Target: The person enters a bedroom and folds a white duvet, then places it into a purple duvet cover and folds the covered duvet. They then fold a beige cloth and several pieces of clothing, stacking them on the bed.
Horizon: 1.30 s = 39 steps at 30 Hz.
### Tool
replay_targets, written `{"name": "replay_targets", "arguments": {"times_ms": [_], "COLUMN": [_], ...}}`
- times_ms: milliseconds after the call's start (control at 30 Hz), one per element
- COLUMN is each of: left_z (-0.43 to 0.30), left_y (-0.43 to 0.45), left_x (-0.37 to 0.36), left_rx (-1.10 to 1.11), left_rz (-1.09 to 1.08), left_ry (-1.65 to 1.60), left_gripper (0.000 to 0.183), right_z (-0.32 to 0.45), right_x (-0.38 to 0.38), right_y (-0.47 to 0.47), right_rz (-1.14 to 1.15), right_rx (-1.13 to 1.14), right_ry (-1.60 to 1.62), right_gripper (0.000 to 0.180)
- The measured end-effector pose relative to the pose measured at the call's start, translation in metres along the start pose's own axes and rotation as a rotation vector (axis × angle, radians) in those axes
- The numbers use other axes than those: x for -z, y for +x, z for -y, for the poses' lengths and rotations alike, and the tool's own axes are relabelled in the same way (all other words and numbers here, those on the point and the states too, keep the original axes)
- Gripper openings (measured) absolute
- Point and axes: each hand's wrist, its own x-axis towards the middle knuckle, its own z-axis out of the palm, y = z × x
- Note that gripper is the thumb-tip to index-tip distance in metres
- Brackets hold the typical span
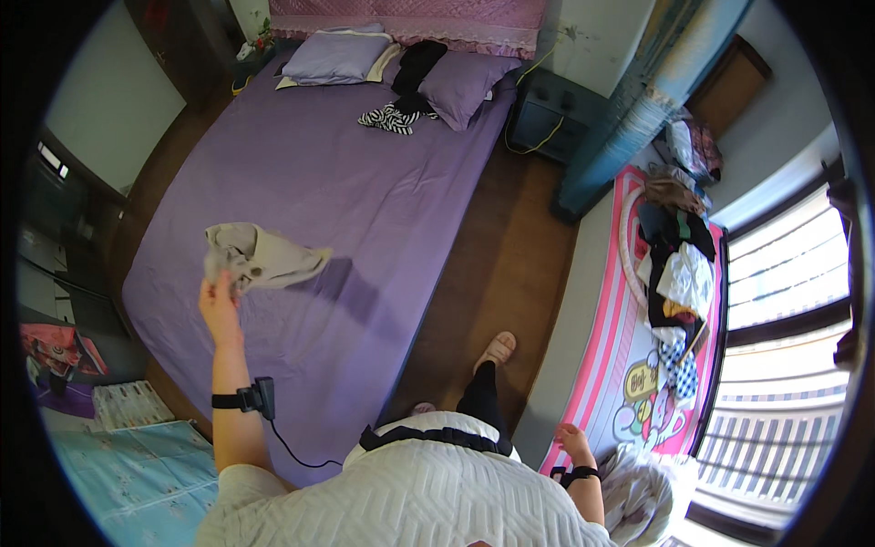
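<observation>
My left hand point(220, 301) grips a beige cloth garment point(273, 256) by its crumpled end, over the near left part of a bed with a purple sheet point(287, 184). The garment stretches out to the right of the hand and casts a shadow on the sheet. At the lower right, my right hand point(573, 439) hangs beside the pink-edged mat of the window ledge, its fingers loosely curled and apart, holding nothing. A crumpled grey-white cloth point(636, 485) lies close to its right.
Pillows point(338, 56), a black cloth and a zebra-striped cloth point(389, 118) lie at the bed's head. Brown floor point(502, 260) runs between bed and window ledge. Mixed clothes point(683, 273) are heaped on the ledge mat. A dark nightstand point(557, 113) and a blue curtain point(615, 150) stand beyond.
</observation>
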Motion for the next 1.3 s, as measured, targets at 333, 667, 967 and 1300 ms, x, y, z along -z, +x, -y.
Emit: {"name": "replay_targets", "arguments": {"times_ms": [333,667,967,1300], "left_z": [0.129,0.150,0.107,0.069], "left_y": [-0.035,0.035,0.260,0.325], "left_x": [-0.171,-0.270,-0.496,-0.617], "left_rx": [0.612,0.944,0.561,0.686], "left_rz": [0.389,0.401,0.435,0.397], "left_ry": [0.462,0.561,0.254,0.324], "left_gripper": [0.055,0.042,0.028,0.029], "right_z": [0.207,0.658,0.891,1.101], "right_x": [0.154,0.004,-0.035,-0.148], "right_y": [0.329,0.450,0.537,0.700], "right_rz": [0.182,0.251,0.242,0.278], "right_rx": [0.278,0.522,0.817,0.708], "right_ry": [-1.128,-0.628,-0.678,-0.592], "right_gripper": [0.033,0.029,0.029,0.051]}}
